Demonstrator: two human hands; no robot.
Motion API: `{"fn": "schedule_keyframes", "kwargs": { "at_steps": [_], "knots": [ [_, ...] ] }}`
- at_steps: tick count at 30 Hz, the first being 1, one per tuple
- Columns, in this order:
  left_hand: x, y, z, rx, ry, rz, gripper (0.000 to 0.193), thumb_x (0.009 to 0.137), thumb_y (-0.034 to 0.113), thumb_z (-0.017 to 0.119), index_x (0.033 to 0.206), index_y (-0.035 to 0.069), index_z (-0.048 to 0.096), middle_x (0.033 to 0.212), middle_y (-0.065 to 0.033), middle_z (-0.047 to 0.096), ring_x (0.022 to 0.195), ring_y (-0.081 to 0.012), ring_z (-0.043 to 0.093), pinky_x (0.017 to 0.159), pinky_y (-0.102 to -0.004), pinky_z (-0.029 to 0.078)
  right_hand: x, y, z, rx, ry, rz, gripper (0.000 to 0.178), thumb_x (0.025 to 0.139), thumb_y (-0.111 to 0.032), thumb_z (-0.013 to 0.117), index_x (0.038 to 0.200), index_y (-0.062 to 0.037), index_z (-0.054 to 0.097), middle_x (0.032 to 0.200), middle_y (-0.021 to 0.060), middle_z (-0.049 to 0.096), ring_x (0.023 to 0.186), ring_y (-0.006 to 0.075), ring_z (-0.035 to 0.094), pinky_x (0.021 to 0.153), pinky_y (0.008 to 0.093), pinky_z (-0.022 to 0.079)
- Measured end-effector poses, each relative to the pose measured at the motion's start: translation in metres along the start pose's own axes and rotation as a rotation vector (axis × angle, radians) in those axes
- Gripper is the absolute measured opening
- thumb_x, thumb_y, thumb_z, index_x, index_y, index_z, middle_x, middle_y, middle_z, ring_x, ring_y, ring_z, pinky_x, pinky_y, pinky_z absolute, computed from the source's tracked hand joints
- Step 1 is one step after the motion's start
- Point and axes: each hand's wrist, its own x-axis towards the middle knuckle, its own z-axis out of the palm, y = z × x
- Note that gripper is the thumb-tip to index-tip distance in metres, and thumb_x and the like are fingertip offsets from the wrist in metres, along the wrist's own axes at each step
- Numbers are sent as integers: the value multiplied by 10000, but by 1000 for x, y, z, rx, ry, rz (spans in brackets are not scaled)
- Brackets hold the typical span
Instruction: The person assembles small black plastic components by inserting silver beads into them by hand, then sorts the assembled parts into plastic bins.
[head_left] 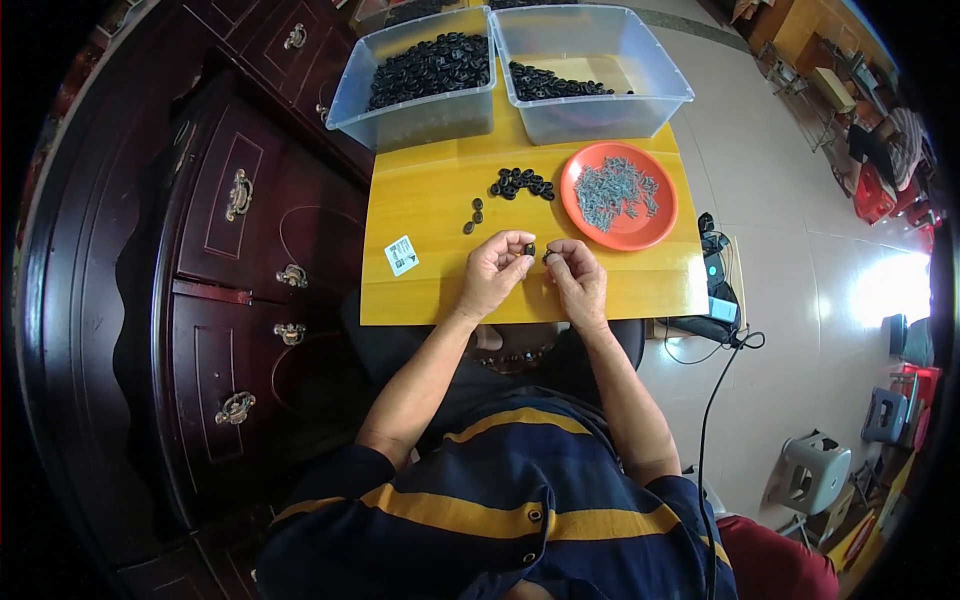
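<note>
Over the near part of the yellow table [430, 200], my left hand [490, 277] pinches a small black oval piece [529, 249] between thumb and fingertips. My right hand [582, 288] is just beside it, its fingers pinched together at a tiny dark thing too small to name. A narrow gap separates the two hands. Beyond them lies a loose group of black oval pieces [520, 183], with a few more strung out to its left. An orange-red plate [668, 218] at the right holds a heap of small grey screw-like pieces [612, 195].
Two translucent plastic bins stand at the table's far end: the left bin [430, 128] heaped with black pieces, the right bin [590, 125] holding fewer. A white label [402, 256] lies at left. Dark wooden drawers [235, 235] flank the table; a black cable [715, 400] hangs at right.
</note>
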Motion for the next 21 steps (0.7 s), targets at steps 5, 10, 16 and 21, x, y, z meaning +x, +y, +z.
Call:
{"fn": "schedule_keyframes", "kwargs": {
  "at_steps": [5,10,16,21],
  "knots": [
    [0,5,1,-173,26,-132,196,890,5,598,1084,32,606,809,13,589,612,-41,520,557,-193,440,-1,-1,-2,-33,8,2,134,968,-43,586,1092,5,599,894,17,629,720,70,578,669,216,489],
    [3,-3,-7,-283,70,-161,170,888,26,595,1057,44,608,746,19,568,577,-47,497,534,-201,422,0,-1,0,-58,7,-11,143,967,-41,588,1101,6,600,894,12,635,733,65,573,680,209,481],
    [-2,6,0,-214,109,-115,157,936,106,654,1071,28,641,793,17,611,627,-48,539,578,-200,456,0,2,-3,-82,12,-37,139,969,-39,588,1100,5,598,897,9,634,739,62,570,692,208,478],
    [-4,0,-13,-166,43,-86,138,938,99,656,1050,20,650,834,16,635,684,-55,579,644,-195,491,0,1,-1,-35,4,-33,131,969,-38,589,1093,2,599,902,8,633,743,59,567,689,208,476]
  ]
}}
